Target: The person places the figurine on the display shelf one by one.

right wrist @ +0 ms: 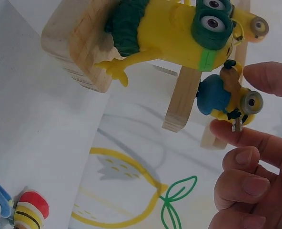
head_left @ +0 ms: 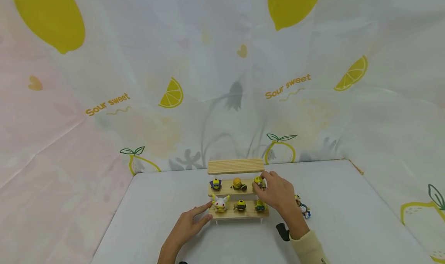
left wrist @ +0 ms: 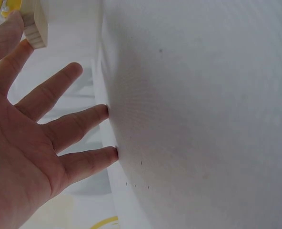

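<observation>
A three-tier wooden display shelf [head_left: 240,215] stands on the white table. My right hand [head_left: 278,188] is at the right end of its middle tier, thumb and index finger on either side of a small one-eyed minion figurine [right wrist: 215,94] in blue that stands there. My left hand [left wrist: 31,129] has its fingers spread, with thumb and index fingertips touching the lower board's left end [left wrist: 35,28]. Near it sits a white figurine with yellow ears [head_left: 219,204]. Beside that stand a dark-and-yellow minion [head_left: 240,205] and a green-goggled minion [right wrist: 167,33].
The middle tier also bears a purple-and-yellow figurine [head_left: 216,184] and an orange-yellow one [head_left: 238,184]. A bare top board [head_left: 236,166] rises behind. Several loose figurines [head_left: 305,210] lie on the table right of the shelf, partly behind my right forearm. A lemon-print cloth [head_left: 222,113] hangs behind.
</observation>
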Motion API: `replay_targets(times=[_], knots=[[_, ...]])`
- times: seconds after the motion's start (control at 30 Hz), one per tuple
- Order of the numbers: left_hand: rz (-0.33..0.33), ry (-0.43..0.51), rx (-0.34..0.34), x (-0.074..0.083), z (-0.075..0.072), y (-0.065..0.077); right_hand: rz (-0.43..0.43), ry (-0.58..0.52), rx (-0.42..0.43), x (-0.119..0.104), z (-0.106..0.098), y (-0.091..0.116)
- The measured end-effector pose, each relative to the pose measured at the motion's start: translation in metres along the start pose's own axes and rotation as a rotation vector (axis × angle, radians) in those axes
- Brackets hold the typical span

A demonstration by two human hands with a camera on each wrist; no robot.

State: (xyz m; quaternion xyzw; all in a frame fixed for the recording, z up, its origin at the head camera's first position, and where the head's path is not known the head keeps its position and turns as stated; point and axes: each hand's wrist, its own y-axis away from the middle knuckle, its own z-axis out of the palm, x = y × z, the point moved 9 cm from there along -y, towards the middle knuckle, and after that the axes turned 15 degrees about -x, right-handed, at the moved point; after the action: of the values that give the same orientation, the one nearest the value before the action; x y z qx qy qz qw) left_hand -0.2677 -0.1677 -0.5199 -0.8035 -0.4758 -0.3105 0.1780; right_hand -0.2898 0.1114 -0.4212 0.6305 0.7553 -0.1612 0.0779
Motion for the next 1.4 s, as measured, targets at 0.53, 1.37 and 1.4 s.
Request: replay_targets(times=[0.53,1.37,1.4], knots=[[-0.009,0.000,-0.013,-0.002,0.001,0.002,-0.002,-0.224,-0.147,0.017,-0.009,0.013],[-0.012,0.013,-0.015,-0.002,0.001,0.001,0.016,-0.208,-0.307,0.069,0.005,0.035],[-0.007,0.011,-0.012,-0.001,0.001,0.000,0.019,-0.206,-0.314,0.071,0.008,0.036]])
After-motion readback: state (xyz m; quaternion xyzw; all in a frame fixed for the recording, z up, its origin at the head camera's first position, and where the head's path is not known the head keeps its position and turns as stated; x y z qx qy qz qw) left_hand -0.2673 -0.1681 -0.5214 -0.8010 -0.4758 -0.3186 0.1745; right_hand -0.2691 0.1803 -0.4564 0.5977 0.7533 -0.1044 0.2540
